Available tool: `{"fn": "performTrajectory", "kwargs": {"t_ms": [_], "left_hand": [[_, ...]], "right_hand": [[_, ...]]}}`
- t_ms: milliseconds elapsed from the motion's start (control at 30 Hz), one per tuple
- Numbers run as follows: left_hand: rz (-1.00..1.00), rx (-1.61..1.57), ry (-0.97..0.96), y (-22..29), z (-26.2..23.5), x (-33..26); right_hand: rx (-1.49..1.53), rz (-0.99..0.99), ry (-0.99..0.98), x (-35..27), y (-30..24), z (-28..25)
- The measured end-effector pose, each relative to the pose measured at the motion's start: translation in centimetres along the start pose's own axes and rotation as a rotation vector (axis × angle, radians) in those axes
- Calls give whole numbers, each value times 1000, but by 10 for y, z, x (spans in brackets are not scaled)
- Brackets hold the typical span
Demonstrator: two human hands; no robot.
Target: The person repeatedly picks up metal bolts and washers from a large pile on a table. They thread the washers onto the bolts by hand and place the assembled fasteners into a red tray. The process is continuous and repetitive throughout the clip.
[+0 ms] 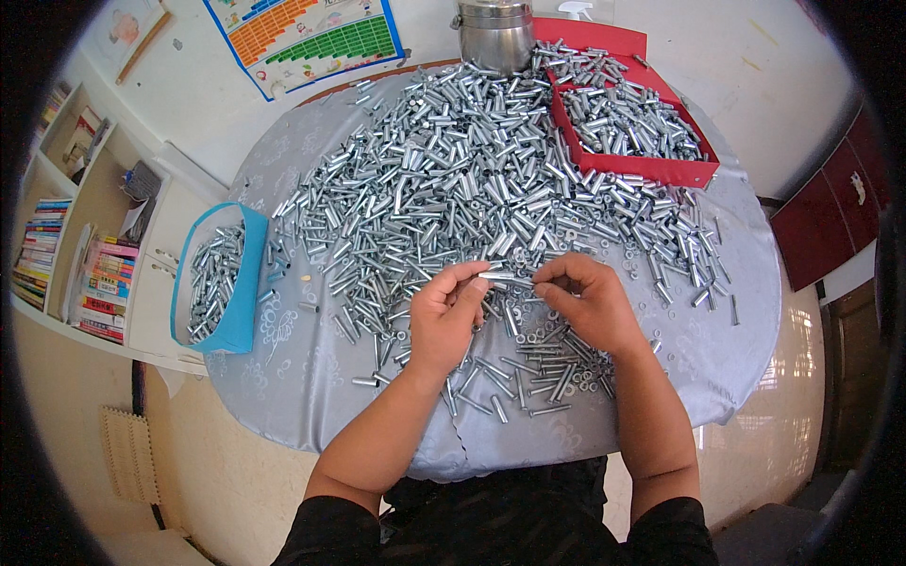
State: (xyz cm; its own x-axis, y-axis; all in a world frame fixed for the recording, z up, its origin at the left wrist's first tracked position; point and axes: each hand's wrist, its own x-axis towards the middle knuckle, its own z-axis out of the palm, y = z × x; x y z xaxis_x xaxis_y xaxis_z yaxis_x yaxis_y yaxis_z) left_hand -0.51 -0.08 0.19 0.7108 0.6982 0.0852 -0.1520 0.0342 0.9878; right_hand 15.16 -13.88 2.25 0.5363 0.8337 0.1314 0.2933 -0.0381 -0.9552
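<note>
Both hands pinch one small metal piece over the tabletop

Left hand (445, 316) and right hand (587, 300) each have fingertips closed on the ends of a metal sleeve (505, 276), held level just above the heap of sleeves (472, 160); it looks best kept straight and gripped lightly, clear of the washers (538, 335), red tray (661, 170) and blue box (241, 292)

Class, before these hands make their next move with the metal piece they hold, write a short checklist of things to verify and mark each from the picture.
1. Left hand grips the slim silver metal sleeve: ok.
2. Right hand pinches its other end: ok.
3. Loose silver metal tubes within reach on the grey tablecloth: ok.
4. Blue cardboard box has room: ok.
5. Red cardboard box has room: cannot tell.
</note>
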Motion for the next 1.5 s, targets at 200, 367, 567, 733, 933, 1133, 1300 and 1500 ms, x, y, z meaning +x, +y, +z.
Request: {"fn": "performTrajectory", "kwargs": {"t_ms": [200,367,567,733,933,1133,1300,1500], "left_hand": [[-7,15,-15,0,0,0],[-64,-72,-49,3,0,0],[-132,-227,-145,5,-3,0],[-163,-297,-169,7,-1,1],[-141,-357,-259,0,-4,3],[-124,-467,-210,3,1,5],[-150,-521,-173,9,1,4],[-118,-421,-120,2,-1,5]], "right_hand": [[291,42,-27,0,2,3],[258,69,-69,0,-1,0],[40,13,-38,-1,-5,0],[32,8,-10,-1,-5,2],[-56,-26,-2,-1,-3,4],[-165,-30,17,0,-5,-4],[-408,-220,-66,2,7,-19],[-598,-236,-283,-1,9,-23]]}}
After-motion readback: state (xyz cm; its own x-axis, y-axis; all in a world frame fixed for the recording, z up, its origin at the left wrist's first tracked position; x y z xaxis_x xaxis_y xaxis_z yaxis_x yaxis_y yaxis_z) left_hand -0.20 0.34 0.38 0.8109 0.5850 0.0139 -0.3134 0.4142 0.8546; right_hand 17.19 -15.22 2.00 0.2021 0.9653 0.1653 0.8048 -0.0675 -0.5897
